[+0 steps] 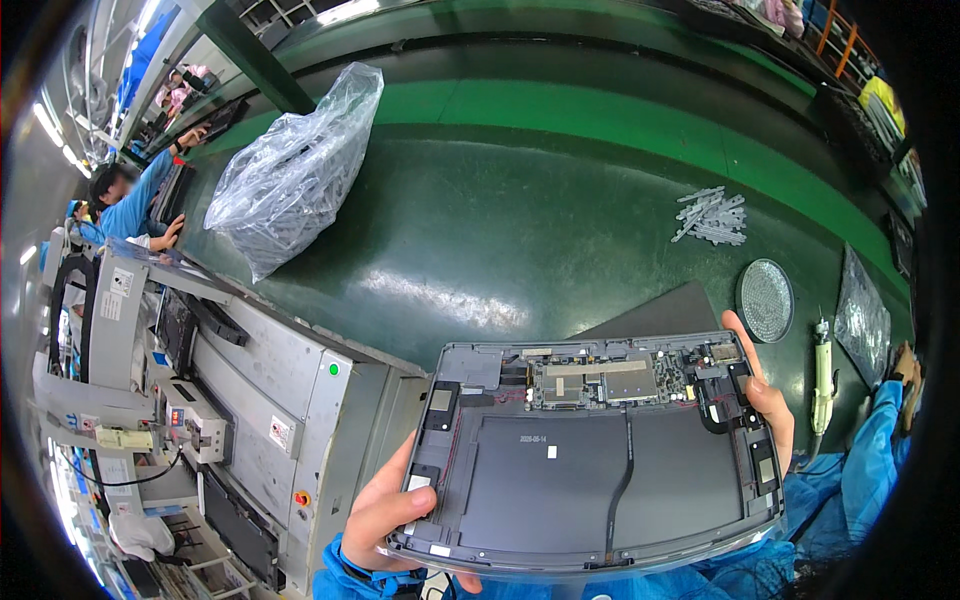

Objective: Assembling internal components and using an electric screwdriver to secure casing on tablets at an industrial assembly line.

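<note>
A tablet (540, 480) with its back cover off is held in front of me, close to my body. Its circuit board (592, 382) runs along the far side, and a large dark battery (540, 465) fills the middle, crossed by a black flat cable (622, 480). My left hand (385, 515) grips the near left corner, thumb on top of the frame and fingers underneath. At the far right edge, my right hand (768, 400) holds the other side, its fingers partly hidden behind it. A dark flat sheet (660, 312) lies on the bench just beyond the tablet.
On the green bench (500, 220) lie a clear plastic bag (300, 175), grey strips (712, 216), a round dish (765, 300) of small pieces, an electric screwdriver (822, 390) and a flat clear bag (862, 315). A grey machine (270, 400) stands left. People in blue work at both sides.
</note>
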The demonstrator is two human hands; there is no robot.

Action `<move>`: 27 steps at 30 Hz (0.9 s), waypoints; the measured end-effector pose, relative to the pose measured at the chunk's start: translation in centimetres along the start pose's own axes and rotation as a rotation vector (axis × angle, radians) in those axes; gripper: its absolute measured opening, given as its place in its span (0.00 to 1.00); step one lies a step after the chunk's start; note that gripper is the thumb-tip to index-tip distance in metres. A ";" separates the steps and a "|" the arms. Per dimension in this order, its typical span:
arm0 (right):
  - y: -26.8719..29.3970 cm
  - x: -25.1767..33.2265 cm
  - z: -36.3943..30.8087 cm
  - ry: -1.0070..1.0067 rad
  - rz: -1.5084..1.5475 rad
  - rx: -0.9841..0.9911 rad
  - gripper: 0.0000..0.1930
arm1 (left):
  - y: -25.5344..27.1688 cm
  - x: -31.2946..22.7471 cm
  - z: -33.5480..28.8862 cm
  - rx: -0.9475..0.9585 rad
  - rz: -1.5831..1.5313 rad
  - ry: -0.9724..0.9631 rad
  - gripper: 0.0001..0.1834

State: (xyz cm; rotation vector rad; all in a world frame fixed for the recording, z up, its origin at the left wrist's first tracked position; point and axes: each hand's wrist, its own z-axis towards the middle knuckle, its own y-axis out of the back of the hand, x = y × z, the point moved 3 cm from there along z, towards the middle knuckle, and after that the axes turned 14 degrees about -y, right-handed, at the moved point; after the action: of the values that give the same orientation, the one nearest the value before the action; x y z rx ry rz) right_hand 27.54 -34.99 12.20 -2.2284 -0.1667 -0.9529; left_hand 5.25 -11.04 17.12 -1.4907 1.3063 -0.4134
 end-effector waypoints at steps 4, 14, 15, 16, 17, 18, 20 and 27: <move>0.4 0.1 -0.2 -0.010 0.013 -0.008 0.53 | 0.2 0.2 0.8 0.070 -0.070 0.069 0.46; -0.9 -0.5 -3.9 0.303 -0.382 -0.068 0.49 | 5.1 0.9 3.7 -0.013 0.610 0.106 0.40; -0.2 -1.4 -3.6 0.279 -0.200 -0.098 0.45 | 4.9 1.9 4.5 -0.002 0.605 0.114 0.40; 2.9 -2.2 -4.2 0.284 -0.170 -0.174 0.43 | 5.2 2.6 5.3 -0.002 0.628 0.113 0.39; 5.3 -2.5 -5.4 0.294 -0.134 -0.243 0.40 | 5.1 2.8 5.5 0.001 0.657 0.105 0.38; 5.1 -1.7 -5.6 0.396 -0.075 -0.417 0.36 | 4.8 3.1 5.5 -0.008 0.599 0.081 0.38; 12.2 -3.6 -8.7 0.491 0.198 -0.632 0.31 | 4.7 3.2 6.1 -0.020 0.602 0.062 0.38; 20.6 -7.8 -13.4 0.583 0.360 -0.704 0.20 | 3.3 2.7 6.8 -0.016 0.526 0.050 0.33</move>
State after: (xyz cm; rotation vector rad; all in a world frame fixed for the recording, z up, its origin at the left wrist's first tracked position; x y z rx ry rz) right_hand 21.60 -57.91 2.03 -2.3200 0.9276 -1.5575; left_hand 9.96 -9.57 10.75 -1.0953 1.6776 -0.0964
